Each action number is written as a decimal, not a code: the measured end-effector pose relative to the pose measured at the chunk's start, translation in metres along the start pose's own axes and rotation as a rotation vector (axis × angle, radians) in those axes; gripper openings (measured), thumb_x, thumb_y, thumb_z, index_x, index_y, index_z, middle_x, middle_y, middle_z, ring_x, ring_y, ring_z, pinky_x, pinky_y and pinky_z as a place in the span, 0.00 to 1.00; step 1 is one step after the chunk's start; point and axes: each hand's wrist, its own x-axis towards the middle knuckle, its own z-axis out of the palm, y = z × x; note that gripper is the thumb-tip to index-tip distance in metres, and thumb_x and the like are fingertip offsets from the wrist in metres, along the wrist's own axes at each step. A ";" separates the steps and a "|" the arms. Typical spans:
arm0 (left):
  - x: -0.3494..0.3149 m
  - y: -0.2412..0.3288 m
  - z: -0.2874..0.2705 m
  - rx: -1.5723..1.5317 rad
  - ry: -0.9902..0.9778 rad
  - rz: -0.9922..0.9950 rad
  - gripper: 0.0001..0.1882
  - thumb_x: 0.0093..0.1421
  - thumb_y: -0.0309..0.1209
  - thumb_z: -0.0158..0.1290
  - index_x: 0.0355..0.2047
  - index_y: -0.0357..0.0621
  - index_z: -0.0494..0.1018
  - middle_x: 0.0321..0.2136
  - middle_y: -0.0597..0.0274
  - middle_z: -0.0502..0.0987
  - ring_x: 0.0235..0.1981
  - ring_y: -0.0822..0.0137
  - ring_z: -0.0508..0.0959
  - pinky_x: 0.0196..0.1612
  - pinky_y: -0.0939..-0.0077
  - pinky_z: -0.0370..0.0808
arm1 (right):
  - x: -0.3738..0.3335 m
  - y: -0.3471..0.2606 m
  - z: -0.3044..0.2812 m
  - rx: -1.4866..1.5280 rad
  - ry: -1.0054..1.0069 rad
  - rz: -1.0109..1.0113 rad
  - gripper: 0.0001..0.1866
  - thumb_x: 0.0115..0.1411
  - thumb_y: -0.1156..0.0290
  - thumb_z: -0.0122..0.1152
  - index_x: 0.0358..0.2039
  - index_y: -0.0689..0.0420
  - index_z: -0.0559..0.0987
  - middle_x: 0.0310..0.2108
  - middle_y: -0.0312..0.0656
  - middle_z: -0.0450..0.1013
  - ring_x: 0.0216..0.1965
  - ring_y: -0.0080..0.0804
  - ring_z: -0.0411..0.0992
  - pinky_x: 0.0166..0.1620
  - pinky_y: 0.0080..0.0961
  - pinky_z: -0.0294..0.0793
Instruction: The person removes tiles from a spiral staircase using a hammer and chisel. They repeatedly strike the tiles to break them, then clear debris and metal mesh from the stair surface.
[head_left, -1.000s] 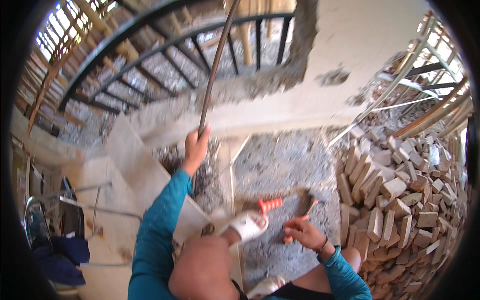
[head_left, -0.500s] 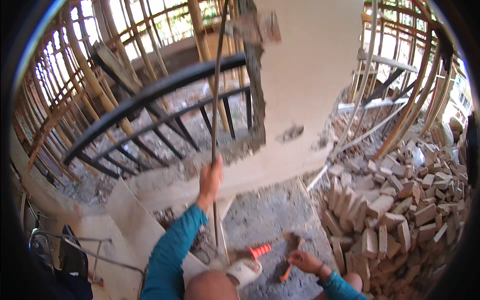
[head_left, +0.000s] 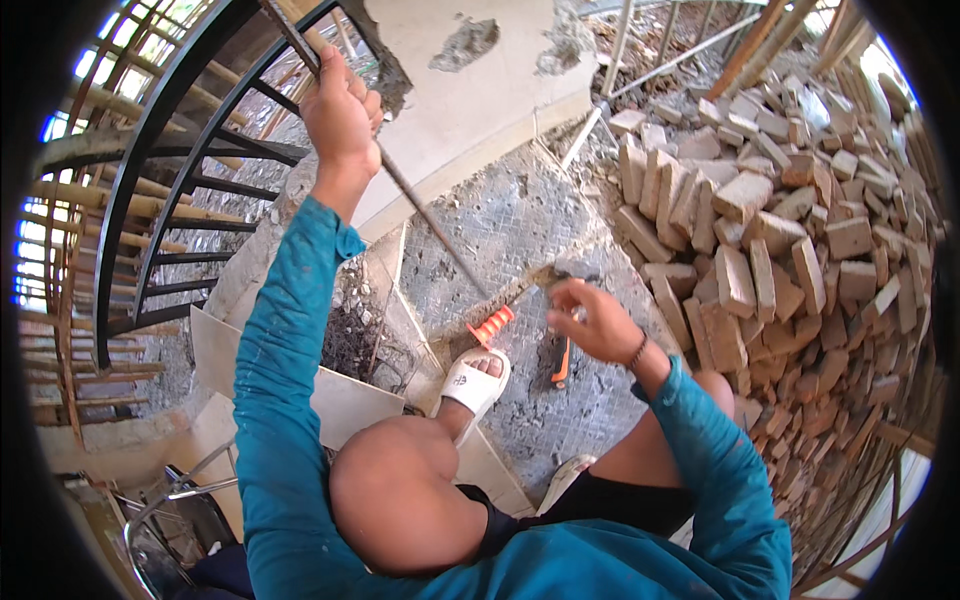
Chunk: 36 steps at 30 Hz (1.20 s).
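Head view, looking down on you seated low with knees drawn up. Your left hand [head_left: 342, 112] is raised and wrapped fully around a long steel rod [head_left: 420, 205], which slants down from that fist toward the floor in front of you. The rod's lower tip meets the rough grey floor [head_left: 520, 215] just left of your right hand [head_left: 592, 322]. That hand is closed around the wooden handle of a hammer [head_left: 555, 285], its head just above your fingers and close beside the rod's tip. An orange-handled tool [head_left: 491, 326] lies on the floor below the tip, near the toes of your white sandal [head_left: 472, 382]. A second tool with an orange shaft [head_left: 562, 362] lies just below your right hand. Stacked bricks [head_left: 770, 220] rise to the right of that hand; a dark metal railing [head_left: 190, 190] curves to the left of your raised arm.

Risks, as judged from this position:
- Your sandalled foot sits close to the tip; a slipping rod or a missed blow could reach your open toes.
- The rod is steep and held in one fist only; it may skid on the rough surface.
- Loose tools underfoot could roll.
- The brick stack stands near enough that a dislodged brick could fall toward you.
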 end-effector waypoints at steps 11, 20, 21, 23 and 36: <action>-0.012 -0.129 -0.009 0.031 0.067 -0.041 0.27 0.67 0.51 0.50 0.15 0.53 0.59 0.10 0.73 0.60 0.10 0.76 0.60 0.13 0.77 0.55 | 0.024 -0.001 0.018 -0.017 0.027 0.039 0.23 0.59 0.57 0.65 0.46 0.64 0.77 0.40 0.50 0.78 0.42 0.41 0.78 0.46 0.35 0.77; 0.024 -0.159 -0.054 0.393 -0.418 0.022 0.25 0.70 0.54 0.42 0.27 0.46 0.68 0.22 0.66 0.74 0.24 0.74 0.73 0.28 0.78 0.67 | -0.008 0.040 0.009 -0.110 -0.130 0.272 0.22 0.59 0.56 0.64 0.43 0.61 0.78 0.39 0.49 0.79 0.40 0.43 0.78 0.43 0.37 0.76; 0.023 -0.156 -0.060 0.472 -0.496 0.021 0.24 0.70 0.54 0.42 0.32 0.45 0.69 0.26 0.65 0.76 0.28 0.74 0.74 0.29 0.78 0.68 | -0.010 0.045 0.011 -0.148 -0.138 0.323 0.22 0.59 0.55 0.64 0.43 0.61 0.78 0.39 0.49 0.79 0.40 0.43 0.78 0.43 0.37 0.76; 0.016 -0.149 -0.086 0.639 -0.632 -0.001 0.24 0.71 0.54 0.42 0.42 0.44 0.70 0.35 0.62 0.79 0.35 0.74 0.76 0.33 0.77 0.69 | -0.017 0.052 0.018 -0.176 -0.197 0.333 0.22 0.59 0.54 0.64 0.43 0.61 0.78 0.38 0.49 0.79 0.40 0.44 0.78 0.43 0.38 0.75; -0.229 -0.255 -0.139 1.508 -0.937 -0.074 0.29 0.53 0.46 0.62 0.47 0.39 0.70 0.42 0.51 0.76 0.48 0.49 0.75 0.53 0.49 0.69 | -0.030 0.128 0.085 -0.437 -0.008 0.624 0.40 0.52 0.47 0.69 0.51 0.67 0.63 0.42 0.62 0.75 0.45 0.60 0.75 0.47 0.45 0.75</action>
